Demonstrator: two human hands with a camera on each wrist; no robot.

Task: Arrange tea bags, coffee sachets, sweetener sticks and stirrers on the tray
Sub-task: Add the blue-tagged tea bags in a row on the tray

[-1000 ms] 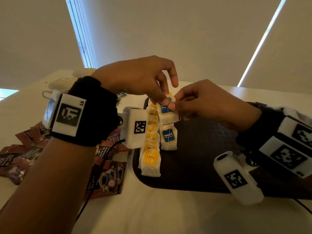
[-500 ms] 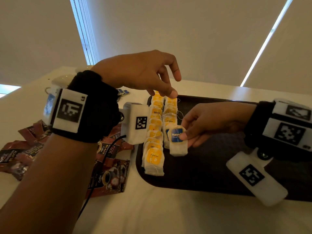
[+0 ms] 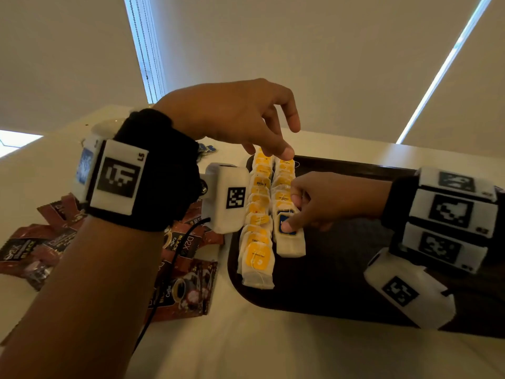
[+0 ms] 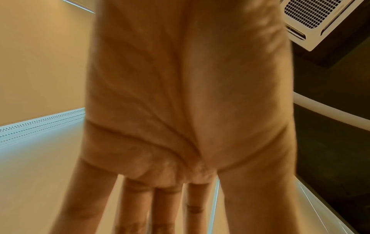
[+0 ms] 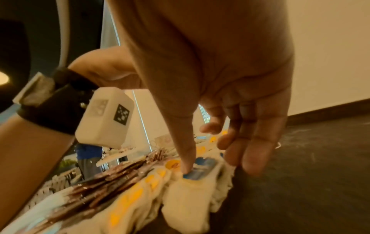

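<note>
A dark tray [image 3: 355, 269] carries two rows of white tea bags with yellow labels [image 3: 258, 222]. A blue-label tea bag [image 3: 291, 243] lies at the near end of the right row. My right hand [image 3: 293, 212] has its thumb pressed on the blue label, and the other fingers hang loosely curled off the bag. The right wrist view shows the same: the right hand [image 5: 210, 158], thumb on the blue-label tea bag [image 5: 186, 197]. My left hand [image 3: 281, 144] hovers over the far end of the rows and holds nothing. In the left wrist view the fingers [image 4: 160, 205] hang down empty.
Brown coffee sachets [image 3: 188, 291] lie scattered on the white table left of the tray, more of them further left [image 3: 35, 250]. Small blue-printed packets [image 3: 206, 148] sit behind my left wrist. A black cable [image 3: 164, 283] runs from the left wrist camera. The tray's right part [image 5: 300, 174] is bare.
Both hands held the blue-label tea bag above the rows. My left hand let go and stayed up. My right hand brought the bag down and laid it at the near end of the right row.
</note>
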